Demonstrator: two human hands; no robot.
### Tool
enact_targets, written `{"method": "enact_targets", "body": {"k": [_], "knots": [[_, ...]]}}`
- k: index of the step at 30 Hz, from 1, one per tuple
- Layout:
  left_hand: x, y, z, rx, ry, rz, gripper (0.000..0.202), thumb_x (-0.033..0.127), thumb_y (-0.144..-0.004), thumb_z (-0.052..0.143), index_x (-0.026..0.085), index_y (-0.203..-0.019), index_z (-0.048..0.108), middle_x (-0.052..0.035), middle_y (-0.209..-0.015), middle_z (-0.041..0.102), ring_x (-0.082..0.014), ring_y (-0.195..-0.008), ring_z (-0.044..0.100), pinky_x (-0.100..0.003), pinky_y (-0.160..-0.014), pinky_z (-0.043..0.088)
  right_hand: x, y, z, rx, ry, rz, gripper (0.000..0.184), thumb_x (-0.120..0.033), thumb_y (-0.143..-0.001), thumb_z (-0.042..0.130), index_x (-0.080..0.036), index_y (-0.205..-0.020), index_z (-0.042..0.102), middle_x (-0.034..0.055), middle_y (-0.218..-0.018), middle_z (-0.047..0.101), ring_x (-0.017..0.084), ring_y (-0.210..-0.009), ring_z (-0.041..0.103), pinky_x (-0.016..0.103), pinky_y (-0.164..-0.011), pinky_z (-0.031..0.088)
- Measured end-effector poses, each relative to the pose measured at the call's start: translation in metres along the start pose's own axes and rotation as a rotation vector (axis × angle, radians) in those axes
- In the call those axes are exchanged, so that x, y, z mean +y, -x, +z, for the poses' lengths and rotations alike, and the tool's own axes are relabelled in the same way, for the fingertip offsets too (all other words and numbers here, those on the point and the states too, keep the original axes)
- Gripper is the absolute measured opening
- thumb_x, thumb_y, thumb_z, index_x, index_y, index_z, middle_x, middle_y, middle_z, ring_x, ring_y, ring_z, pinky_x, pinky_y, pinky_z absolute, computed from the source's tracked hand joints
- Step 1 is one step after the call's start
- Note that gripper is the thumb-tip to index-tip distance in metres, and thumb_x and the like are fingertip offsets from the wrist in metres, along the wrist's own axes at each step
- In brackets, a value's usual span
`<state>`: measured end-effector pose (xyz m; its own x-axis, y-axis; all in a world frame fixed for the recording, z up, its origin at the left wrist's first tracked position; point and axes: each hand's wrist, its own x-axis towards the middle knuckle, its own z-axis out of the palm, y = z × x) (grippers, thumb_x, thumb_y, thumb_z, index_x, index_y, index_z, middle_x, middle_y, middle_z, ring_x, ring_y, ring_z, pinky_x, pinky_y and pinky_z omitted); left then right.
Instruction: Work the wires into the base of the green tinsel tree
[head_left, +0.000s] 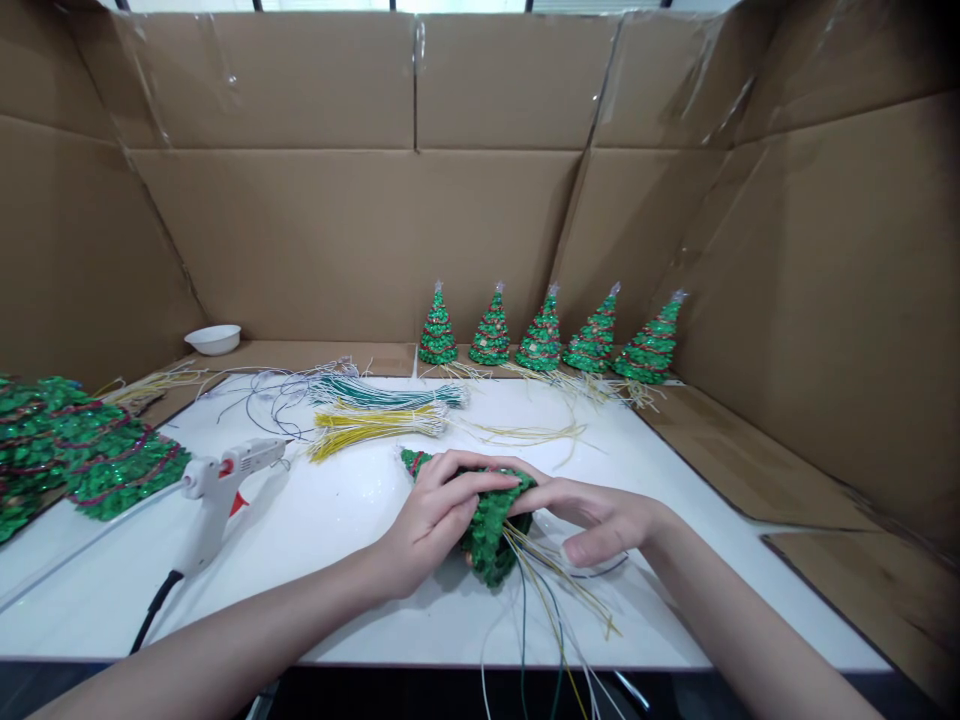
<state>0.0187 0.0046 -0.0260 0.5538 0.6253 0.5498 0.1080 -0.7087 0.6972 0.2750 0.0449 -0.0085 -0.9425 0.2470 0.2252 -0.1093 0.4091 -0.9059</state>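
Note:
A small green tinsel Christmas tree (491,535) lies on its side on the white table, its tip pointing left. My left hand (442,510) is closed over it, fingers across its upper side. At the base, the fingers of my right hand (592,515) reach against or into the open end. Their tips are hidden, and the thumb stands apart below. Yellow, green and white wires (555,580) trail from the base towards me, some past the table edge.
Several finished-looking trees (540,335) stand along the back. Bundles of green wires (382,392) and yellow wires (375,428) lie mid-table. A white glue gun (217,500) stands left, near larger green tinsel pieces (112,460). A white bowl (214,340) sits behind. Cardboard walls (337,230) surround the table.

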Motion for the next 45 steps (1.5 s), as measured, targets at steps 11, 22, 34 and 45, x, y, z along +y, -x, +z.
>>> {"method": "enact_targets", "body": {"k": [11,22,34,45], "knots": [[0.0032,0.0002,0.0011,0.013,-0.032,0.004,0.039,0.036,-0.108,0.03,0.033,-0.133,0.059,-0.0057,-0.133,0.056,-0.0241,-0.126,0.049,-0.043,-0.109,0.033,0.0012,-0.0024,-0.0005,0.006,-0.031,-0.03,0.047,-0.04,-0.095,0.064,-0.041,-0.14,0.054,-0.0013,-0.164,0.024,0.024,-0.155,0.014,0.045,-0.123,0.011],[0.0076,0.0014,0.0004,0.006,-0.055,-0.012,0.038,0.031,-0.107,0.031,0.033,-0.133,0.059,-0.0042,-0.135,0.055,-0.0235,-0.127,0.048,-0.04,-0.109,0.029,-0.0017,-0.0021,0.0007,0.013,-0.018,-0.054,0.049,-0.034,-0.096,0.063,-0.044,-0.143,0.05,-0.002,-0.164,0.024,0.022,-0.155,0.014,0.045,-0.123,0.014],[0.0078,0.0015,-0.0007,-0.003,-0.036,-0.02,0.038,0.031,-0.107,0.032,0.033,-0.133,0.06,-0.0046,-0.135,0.055,-0.0235,-0.127,0.047,-0.04,-0.11,0.029,-0.0019,-0.0017,0.0011,0.003,0.011,-0.069,0.053,-0.032,-0.096,0.064,-0.046,-0.144,0.047,-0.0057,-0.164,0.023,0.019,-0.155,0.013,0.041,-0.123,0.013],[0.0085,0.0018,-0.0004,-0.002,-0.048,-0.006,0.038,0.03,-0.107,0.031,0.033,-0.133,0.059,-0.0046,-0.135,0.055,-0.0233,-0.127,0.047,-0.04,-0.11,0.03,0.0011,-0.0003,0.0009,0.003,0.012,-0.066,0.054,-0.031,-0.095,0.065,-0.046,-0.143,0.048,-0.0039,-0.164,0.024,0.021,-0.154,0.015,0.046,-0.123,0.012]]}}
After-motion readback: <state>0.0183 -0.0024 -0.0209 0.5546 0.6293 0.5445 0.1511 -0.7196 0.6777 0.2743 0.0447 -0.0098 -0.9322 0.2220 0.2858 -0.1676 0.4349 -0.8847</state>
